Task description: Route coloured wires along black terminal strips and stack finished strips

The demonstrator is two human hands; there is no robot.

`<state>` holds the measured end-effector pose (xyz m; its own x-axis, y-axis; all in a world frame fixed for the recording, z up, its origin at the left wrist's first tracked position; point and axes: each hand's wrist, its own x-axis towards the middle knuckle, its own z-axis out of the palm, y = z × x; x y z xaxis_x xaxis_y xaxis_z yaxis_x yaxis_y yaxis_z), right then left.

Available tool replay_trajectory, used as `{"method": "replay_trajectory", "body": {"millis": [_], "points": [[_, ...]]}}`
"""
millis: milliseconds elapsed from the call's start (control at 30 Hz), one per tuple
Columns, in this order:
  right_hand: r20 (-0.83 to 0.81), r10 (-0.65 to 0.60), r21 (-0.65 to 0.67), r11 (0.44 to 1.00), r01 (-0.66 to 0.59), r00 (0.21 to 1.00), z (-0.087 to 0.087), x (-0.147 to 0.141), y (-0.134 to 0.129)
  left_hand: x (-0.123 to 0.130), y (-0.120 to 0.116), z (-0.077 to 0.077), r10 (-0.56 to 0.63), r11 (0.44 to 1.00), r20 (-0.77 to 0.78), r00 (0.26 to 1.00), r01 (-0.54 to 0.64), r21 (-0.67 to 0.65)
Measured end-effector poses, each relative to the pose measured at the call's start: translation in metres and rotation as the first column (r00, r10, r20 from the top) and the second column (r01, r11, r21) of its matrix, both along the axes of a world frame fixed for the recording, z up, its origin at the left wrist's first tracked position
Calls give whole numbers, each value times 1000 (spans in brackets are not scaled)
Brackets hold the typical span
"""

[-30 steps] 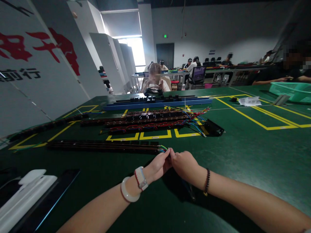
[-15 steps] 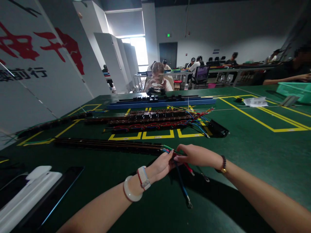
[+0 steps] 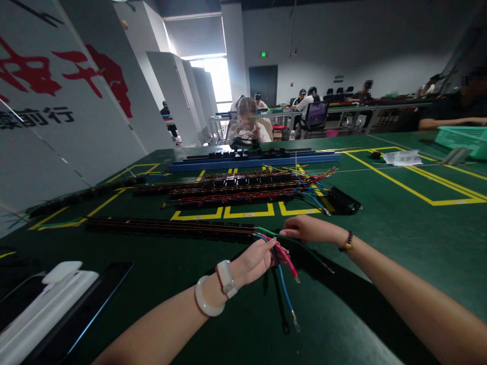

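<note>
A long black strip (image 3: 171, 226) with copper-coloured lines lies across the table, its cables leaving the right end. My left hand (image 3: 258, 261) is closed around the red cables (image 3: 288, 261) and a blue cable (image 3: 283, 286), just past that end. Their metal terminals hang free, the blue one pointing down towards me. My right hand (image 3: 306, 229) is just above and right of it, thumb and fingers pinched at the green wire (image 3: 268, 231). This wire runs from the strip under the right fingers, and its far end trails right. The right fingertips partly hide the grip.
Behind lie more strips (image 3: 228, 188) with bundled coloured cables, a black part (image 3: 344, 201) and blue rails (image 3: 251, 163). White and black equipment (image 3: 64, 299) stands at left. A green basket (image 3: 462, 139) sits at far right. A person (image 3: 247, 124) sits opposite.
My right hand has moved away from my left, slightly up and right, drawing the green wire apart from the red and blue cables. My left hand keeps its hold.
</note>
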<state>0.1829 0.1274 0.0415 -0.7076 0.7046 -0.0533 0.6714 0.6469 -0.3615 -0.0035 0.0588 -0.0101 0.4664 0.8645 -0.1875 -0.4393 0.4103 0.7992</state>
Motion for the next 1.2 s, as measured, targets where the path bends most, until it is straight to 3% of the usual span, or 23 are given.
{"method": "replay_trajectory", "body": {"millis": [100, 167, 233, 300, 400, 500, 600, 767, 867, 967, 1100, 1200], "points": [[107, 88, -209, 976, -64, 990, 3, 5, 0, -1, 0, 2, -6, 1000, 3, 1000, 6, -15], [118, 119, -383, 922, -66, 986, 3, 10, 2, -2, 0, 3, -13, 1000, -4, 1000, 13, -13], [89, 118, -446, 892, -66, 989, 1, 13, 4, -2, 0, 3, -30, 999, -19, 999, 30, -13], [75, 35, -337, 941, -7, 997, 0, 15, 8, -3, 0, 2, -43, 999, -27, 999, 43, -6], [53, -141, 25, 990, 140, 989, -3, 14, 12, -3, 0, 1, -26, 1000, -23, 999, 26, -7], [65, -180, 359, 922, 145, 981, -11, 12, 15, -2, 1, 2, 0, 1000, -26, 1000, 0, -27], [94, -153, 567, 821, 73, 984, -22, 10, 22, -3, 2, 3, -24, 999, -36, 999, 23, -35], [81, -109, 729, 685, 16, 991, -34, 11, 37, -4, 3, 1, -44, 998, -4, 999, 44, -35], [97, -79, 772, 635, -25, 992, -36, 14, 40, -3, 2, 0, -34, 999, 11, 999, 34, -27], [116, 9, 800, 591, -98, 993, -39, 18, 35, -3, 3, -3, -44, 999, 29, 999, 44, -21], [121, 76, 868, 476, -143, 990, -41, 17, 19, -3, 7, -9, -77, 997, 92, 993, 77, 5], [165, 162, 846, 483, -224, 973, -38, 9, 3, -4, 9, -13, -96, 995, 139, 986, 93, 31]]}}
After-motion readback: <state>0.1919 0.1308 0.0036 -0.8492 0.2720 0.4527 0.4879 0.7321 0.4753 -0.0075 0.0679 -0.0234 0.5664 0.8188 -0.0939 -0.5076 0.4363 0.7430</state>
